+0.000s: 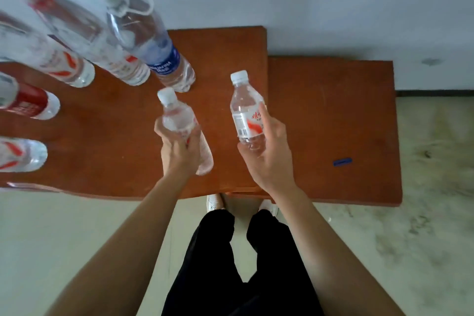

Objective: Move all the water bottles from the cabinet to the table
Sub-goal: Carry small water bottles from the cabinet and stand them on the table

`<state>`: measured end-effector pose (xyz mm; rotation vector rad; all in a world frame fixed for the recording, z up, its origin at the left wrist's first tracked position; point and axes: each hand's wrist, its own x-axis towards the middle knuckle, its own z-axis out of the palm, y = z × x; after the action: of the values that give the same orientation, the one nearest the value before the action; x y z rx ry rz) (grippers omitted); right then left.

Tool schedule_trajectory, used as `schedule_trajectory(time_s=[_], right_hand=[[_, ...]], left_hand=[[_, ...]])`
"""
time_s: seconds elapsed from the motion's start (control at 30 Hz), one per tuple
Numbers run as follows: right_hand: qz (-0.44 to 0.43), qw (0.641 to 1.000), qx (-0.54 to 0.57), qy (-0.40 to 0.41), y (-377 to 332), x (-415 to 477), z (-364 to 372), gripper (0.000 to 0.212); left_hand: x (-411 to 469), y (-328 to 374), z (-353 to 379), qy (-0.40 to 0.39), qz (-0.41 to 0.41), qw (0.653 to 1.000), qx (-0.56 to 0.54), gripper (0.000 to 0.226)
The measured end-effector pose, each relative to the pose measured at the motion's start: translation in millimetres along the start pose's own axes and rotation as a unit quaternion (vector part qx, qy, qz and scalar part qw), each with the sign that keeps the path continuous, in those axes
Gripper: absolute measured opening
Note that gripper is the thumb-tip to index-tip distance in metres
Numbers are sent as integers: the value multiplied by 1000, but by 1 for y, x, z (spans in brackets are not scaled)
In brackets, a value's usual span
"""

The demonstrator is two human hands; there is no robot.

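Note:
My left hand (179, 151) grips a small clear water bottle (177, 115) with a white cap, held above the brown table (115, 161). My right hand (266, 151) grips a second small bottle (246, 108) with a white cap and a red-and-white label, also above the table. Several larger bottles stand on the table's left part: a blue-labelled one (164, 59), two with red-and-white labels (61, 64) (123, 64), a red-labelled one (30, 100) and one at the left edge (20, 154). No cabinet is in view.
A second brown table (333, 123) adjoins on the right, a little lower in the view, with a small blue object (342, 162) on it. A pale wall runs behind. My legs and white shoes stand on a light floor at the tables' near edge.

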<state>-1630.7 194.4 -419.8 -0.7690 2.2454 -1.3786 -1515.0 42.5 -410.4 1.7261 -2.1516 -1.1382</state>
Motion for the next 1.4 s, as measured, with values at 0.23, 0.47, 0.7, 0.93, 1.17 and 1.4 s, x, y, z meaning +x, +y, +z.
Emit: schedule_trajectory(time_s=[0.23, 0.47, 0.7, 0.93, 1.17, 1.4], right_hand=[[-92, 988, -72, -98, -66, -21, 8, 73], [-272, 943, -120, -151, -168, -53, 61, 62], [-392, 887, -146, -194, -274, -154, 152, 68], [-498, 817, -115, -266, -375, -327, 288, 81], [-585, 718, -97, -364, -432, -491, 391, 90], [-635, 634, -72, -436, -464, -632, 495, 85]], left_hand=[[-104, -36, -85, 77, -10, 997, 7, 73], [-138, -55, -203, 228, 33, 972, 38, 80], [-218, -156, -342, 311, 42, 945, 90, 93], [-353, -314, -471, 397, -105, 898, 161, 81], [-472, -451, -541, 450, -204, 841, 218, 95], [-561, -579, -574, 450, -331, 803, 210, 99]])
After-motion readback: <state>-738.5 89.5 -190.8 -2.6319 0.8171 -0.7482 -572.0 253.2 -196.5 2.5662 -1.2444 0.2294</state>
